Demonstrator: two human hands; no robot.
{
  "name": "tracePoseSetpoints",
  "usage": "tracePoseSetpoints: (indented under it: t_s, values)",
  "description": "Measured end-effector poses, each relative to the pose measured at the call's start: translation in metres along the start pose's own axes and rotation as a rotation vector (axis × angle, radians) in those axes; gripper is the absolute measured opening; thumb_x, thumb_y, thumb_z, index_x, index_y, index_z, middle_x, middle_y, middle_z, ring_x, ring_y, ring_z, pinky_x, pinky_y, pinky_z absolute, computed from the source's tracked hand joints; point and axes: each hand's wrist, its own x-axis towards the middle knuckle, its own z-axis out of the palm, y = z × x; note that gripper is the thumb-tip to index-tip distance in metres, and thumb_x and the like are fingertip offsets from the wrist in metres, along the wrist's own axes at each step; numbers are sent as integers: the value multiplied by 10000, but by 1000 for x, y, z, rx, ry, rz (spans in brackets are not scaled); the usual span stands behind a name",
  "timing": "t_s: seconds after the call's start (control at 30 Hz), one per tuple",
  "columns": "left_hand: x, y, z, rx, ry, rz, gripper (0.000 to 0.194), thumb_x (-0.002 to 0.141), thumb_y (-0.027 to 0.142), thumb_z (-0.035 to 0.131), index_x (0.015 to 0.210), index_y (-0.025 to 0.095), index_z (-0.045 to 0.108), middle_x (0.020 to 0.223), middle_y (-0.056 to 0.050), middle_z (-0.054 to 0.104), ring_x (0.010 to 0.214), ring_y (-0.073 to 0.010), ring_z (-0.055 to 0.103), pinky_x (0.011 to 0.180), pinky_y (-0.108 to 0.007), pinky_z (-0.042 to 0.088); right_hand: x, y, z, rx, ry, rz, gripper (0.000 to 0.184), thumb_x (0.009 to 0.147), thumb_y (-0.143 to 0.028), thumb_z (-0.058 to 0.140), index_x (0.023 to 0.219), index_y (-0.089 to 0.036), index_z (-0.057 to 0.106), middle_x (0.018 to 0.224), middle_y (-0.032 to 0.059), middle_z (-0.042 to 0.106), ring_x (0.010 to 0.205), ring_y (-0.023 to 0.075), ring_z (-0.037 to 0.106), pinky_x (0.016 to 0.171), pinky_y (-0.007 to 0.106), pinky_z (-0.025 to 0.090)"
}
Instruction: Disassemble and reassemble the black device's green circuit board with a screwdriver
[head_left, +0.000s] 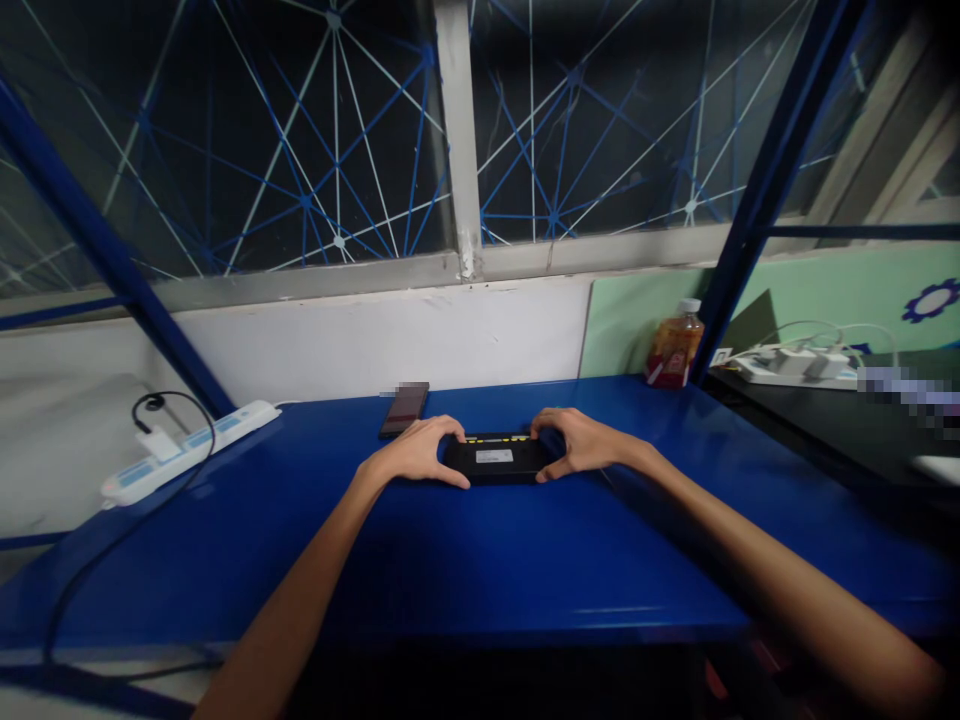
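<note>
A flat black box-shaped device with a white label and a row of yellow-marked ports along its far edge is at the middle of the blue table. My left hand grips its left end, thumb on the near side and fingers on the far side. At the right end, my right hand grips it the same way. Whether the device touches the tabletop or is slightly raised, I cannot tell. Just behind my left hand lies a dark phone.
On the left of the blue table is a white power strip with a plugged-in black cable running over the edge. A drink bottle stands at the back right. Beyond a blue post, another power strip holds white plugs.
</note>
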Motion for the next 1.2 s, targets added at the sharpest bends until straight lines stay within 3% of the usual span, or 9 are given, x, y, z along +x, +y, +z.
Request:
tracePoseSetpoints:
  t_s: [0.23, 0.77, 1.0, 1.2]
  values:
    - [0, 3, 0, -21, -9, 2, 587, 607, 628, 690, 1006, 227, 532, 1176, -78, 554, 1056, -289, 531, 907, -402, 370, -1, 0, -3, 38, -27, 39, 599, 567, -571, 746, 999, -184, 597, 1038, 76, 593, 945, 250, 538, 820, 371, 424]
    - [0, 6, -1, -67, -34, 12, 558, 619, 595, 699, 1003, 218, 552, 1181, -74, 547, 1060, -270, 519, 896, -360, 373, -4, -2, -9, 88, -84, 121, 630, 563, -587, 738, 1019, -181, 582, 1029, 81, 588, 910, 248, 529, 743, 342, 423]
    - [1, 5, 0, -27, -44, -19, 614, 584, 621, 707, 1021, 220, 549, 1160, -77, 555, 1029, -278, 526, 857, -355, 379, -3, -1, -4, 58, -58, 100, 636, 559, -584, 741, 1031, -187, 581, 1040, 85, 584, 936, 259, 522, 772, 364, 429]
    - [2, 3, 5, 13, -42, -38, 646, 556, 639, 709, 1028, 228, 552, 1121, -68, 563, 998, -275, 537, 811, -337, 397, 1, 3, 2, -11, -29, -10, 590, 552, -570, 754, 962, -173, 601, 1035, 91, 582, 900, 244, 550, 793, 371, 437]
